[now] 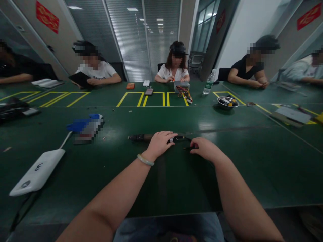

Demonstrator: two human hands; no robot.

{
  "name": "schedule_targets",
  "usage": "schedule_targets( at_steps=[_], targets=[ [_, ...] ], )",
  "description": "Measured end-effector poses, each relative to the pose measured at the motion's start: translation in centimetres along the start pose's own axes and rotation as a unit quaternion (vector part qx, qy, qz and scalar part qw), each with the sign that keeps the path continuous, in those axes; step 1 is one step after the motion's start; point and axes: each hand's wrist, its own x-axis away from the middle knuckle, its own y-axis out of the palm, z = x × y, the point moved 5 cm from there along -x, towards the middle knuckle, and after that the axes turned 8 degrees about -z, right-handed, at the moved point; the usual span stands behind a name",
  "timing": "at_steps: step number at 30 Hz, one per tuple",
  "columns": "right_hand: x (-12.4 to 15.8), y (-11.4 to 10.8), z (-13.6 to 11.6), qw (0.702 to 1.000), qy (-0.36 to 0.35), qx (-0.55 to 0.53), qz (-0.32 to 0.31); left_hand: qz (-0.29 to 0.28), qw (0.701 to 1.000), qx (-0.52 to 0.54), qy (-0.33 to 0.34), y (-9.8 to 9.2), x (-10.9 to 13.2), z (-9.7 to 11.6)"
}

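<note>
A long dark rod-shaped tool (141,137) lies across the green table (161,181) in front of me. My left hand (160,143), with a pale bangle on its wrist, rests over the tool's right end with fingers curled around it. My right hand (205,148) is just to the right, fingers pinched on a small dark piece (188,147) near the tool's tip. What the piece is I cannot make out.
A white flat device (37,171) with a cable lies at the left. A blue glove (83,123) sits beyond it. Farther off are a metal bowl (227,102), a water bottle (209,82), a grey box with coloured wires (182,88), and several seated people.
</note>
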Motion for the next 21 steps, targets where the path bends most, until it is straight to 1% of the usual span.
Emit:
schedule_targets(
  at_steps=[2,4,6,8,10,11,12,14,16,18,21],
  targets=[
    [-0.6,0.3,-0.3,1.000,0.018,-0.003,0.008,0.001,1.000,-0.002,0.001,0.0,-0.1,0.2],
    [-1.1,0.3,-0.2,0.998,0.051,-0.021,0.040,0.001,1.000,-0.004,0.006,-0.2,-0.1,0.4],
    [-1.3,-0.4,0.6,0.988,0.101,-0.045,0.108,-0.003,1.000,-0.002,0.015,-0.5,-0.1,0.6],
    [-1.1,-1.3,1.7,0.966,0.149,-0.070,0.199,-0.015,1.000,0.003,0.026,-0.8,0.0,0.9],
    [-0.8,-2.1,2.4,0.943,0.165,-0.103,0.269,-0.031,0.999,0.005,0.036,-1.1,0.2,1.2],
    [-0.8,-2.3,2.6,0.939,0.157,-0.120,0.283,-0.035,0.999,0.004,0.038,-1.1,0.3,1.4],
    [-0.9,-2.4,2.5,0.940,0.140,-0.134,0.281,-0.037,0.999,0.001,0.037,-1.2,0.4,1.6],
    [-1.1,-2.1,1.7,0.955,0.089,-0.147,0.241,-0.029,0.999,-0.004,0.034,-1.2,0.6,2.1],
    [-1.2,-1.6,0.6,0.971,0.038,-0.137,0.193,-0.016,0.999,-0.006,0.032,-1.1,0.7,2.7],
    [-1.1,-1.2,-0.4,0.979,-0.004,-0.119,0.165,-0.008,0.999,-0.004,0.032,-0.9,0.7,3.1],
    [-1.1,-0.7,-1.1,0.986,-0.037,-0.105,0.125,-0.010,1.000,-0.007,0.028,-0.5,0.3,3.2]
  ],
)
